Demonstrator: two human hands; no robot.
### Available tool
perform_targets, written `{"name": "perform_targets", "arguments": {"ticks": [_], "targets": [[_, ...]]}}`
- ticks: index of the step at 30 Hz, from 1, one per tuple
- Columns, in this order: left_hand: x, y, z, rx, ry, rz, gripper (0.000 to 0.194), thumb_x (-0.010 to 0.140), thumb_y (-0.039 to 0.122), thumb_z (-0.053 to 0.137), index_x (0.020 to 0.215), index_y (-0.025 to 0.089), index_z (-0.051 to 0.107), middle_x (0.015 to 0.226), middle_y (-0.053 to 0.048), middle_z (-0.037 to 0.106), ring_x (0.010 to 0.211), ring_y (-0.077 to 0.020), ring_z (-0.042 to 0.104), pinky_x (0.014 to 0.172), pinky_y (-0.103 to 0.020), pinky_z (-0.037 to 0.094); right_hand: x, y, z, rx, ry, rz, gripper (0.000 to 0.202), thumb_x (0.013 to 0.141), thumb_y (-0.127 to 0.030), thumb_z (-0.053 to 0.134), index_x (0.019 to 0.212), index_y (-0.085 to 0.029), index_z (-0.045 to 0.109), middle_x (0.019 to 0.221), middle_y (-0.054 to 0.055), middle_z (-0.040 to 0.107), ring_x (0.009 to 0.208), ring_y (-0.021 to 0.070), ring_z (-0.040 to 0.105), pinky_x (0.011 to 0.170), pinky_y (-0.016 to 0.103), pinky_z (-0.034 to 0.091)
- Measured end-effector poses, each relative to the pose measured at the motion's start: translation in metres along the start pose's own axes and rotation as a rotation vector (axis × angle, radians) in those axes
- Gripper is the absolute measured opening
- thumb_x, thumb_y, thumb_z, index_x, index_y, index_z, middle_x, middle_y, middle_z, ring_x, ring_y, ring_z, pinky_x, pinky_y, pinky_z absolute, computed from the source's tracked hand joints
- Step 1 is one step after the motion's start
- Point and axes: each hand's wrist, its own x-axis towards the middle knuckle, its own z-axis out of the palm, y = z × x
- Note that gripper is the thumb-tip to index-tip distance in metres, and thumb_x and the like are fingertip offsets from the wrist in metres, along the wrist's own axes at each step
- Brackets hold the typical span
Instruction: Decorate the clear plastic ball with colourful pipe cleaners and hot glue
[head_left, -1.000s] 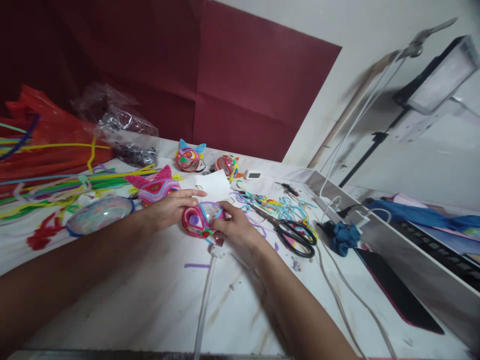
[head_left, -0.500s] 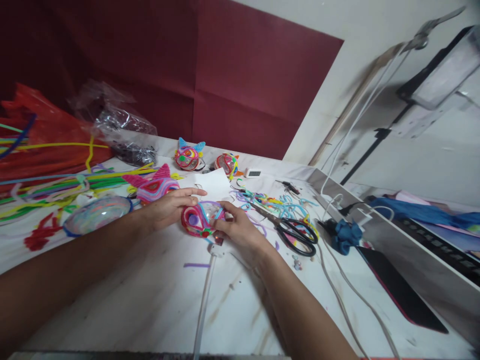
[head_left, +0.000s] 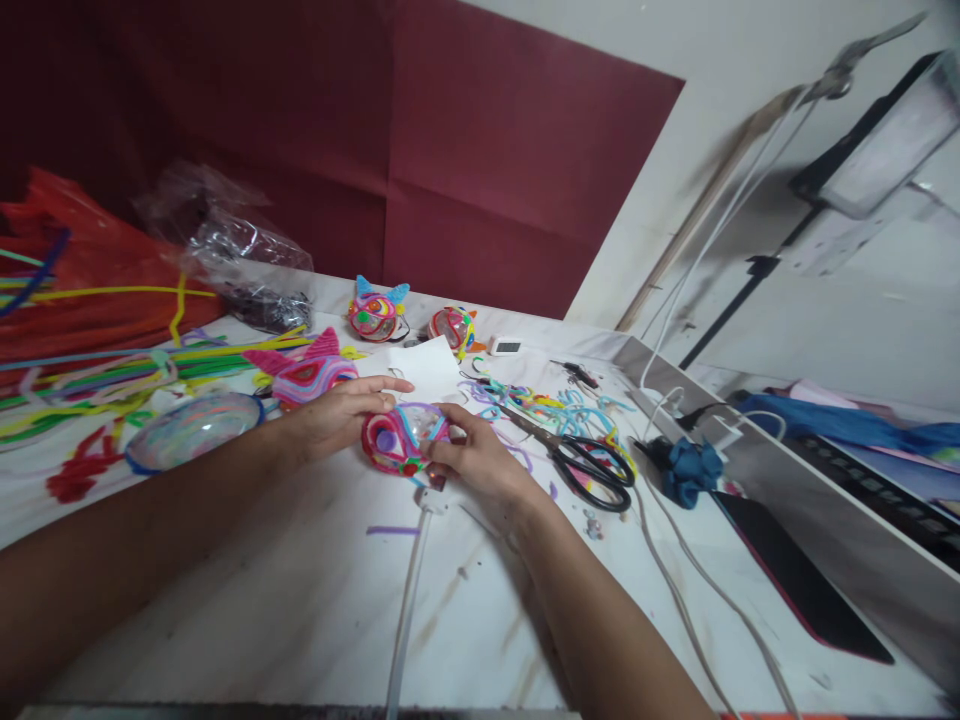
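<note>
At far left, a red plastic bag (head_left: 112,255) contains coloured pipe cleaners, several protruding. Beside it, a clear plastic bag (head_left: 251,250) contains dark material, not identifiable. A clear oval shell (head_left: 196,430) with a blue rim lies in front of loose pipe cleaners (head_left: 202,365). A pink-eared ornament (head_left: 307,375) sits beyond the left forearm.

Left hand (head_left: 337,415): index finger extended toward a white sheet (head_left: 427,362); thumb below it, a gap between the two, its tip at the upper edge of the decorated shell (head_left: 390,440). Remaining fingers hidden; whether they grip cannot be told. The decorated shell is located between both hands, above the table, with a white cable (head_left: 409,610) directly below. Right hand (head_left: 476,455): fingers bent over the right end of the decorated shell, thumb opposed, pinching it.

The marbled table (head_left: 262,620) extends from the hands to its front edge. Immediately right of the right hand: offcuts (head_left: 577,408) and black-handled scissors (head_left: 589,470), blades toward the hand. A grey partition (head_left: 795,510) bounds the right side; a black tablet-like slab (head_left: 806,580) lies along its base.
</note>
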Motion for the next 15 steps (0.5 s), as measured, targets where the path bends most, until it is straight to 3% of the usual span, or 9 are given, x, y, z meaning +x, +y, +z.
{"name": "perform_targets", "arguments": {"ticks": [8, 15], "targets": [[-0.0015, 0.0017, 0.0013, 0.004, 0.013, -0.005, 0.037, 0.073, 0.008, 0.072, 0.110, 0.012, 0.069, 0.078, -0.006, 0.072, 0.068, -0.0168, 0.067, 0.065, -0.026, 0.053, 0.0001, 0.0000, 0.0040, 0.000, 0.032, 0.007, 0.040, 0.061, -0.023, 0.071, 0.100, -0.023, 0.063, 0.060, -0.008, 0.058, 0.047, 0.0112, 0.052, 0.046, 0.025, 0.049], [-0.0038, 0.0093, 0.0007, -0.011, 0.011, -0.021, 0.035, 0.078, 0.007, 0.067, 0.112, 0.014, 0.068, 0.090, -0.010, 0.076, 0.073, -0.0193, 0.071, 0.071, -0.030, 0.058, -0.0018, -0.0069, 0.0037, -0.008, 0.023, -0.029, 0.049, 0.065, -0.028, 0.070, 0.113, -0.022, 0.061, 0.065, -0.007, 0.059, 0.044, 0.0098, 0.049, 0.043, 0.025, 0.047]]}}
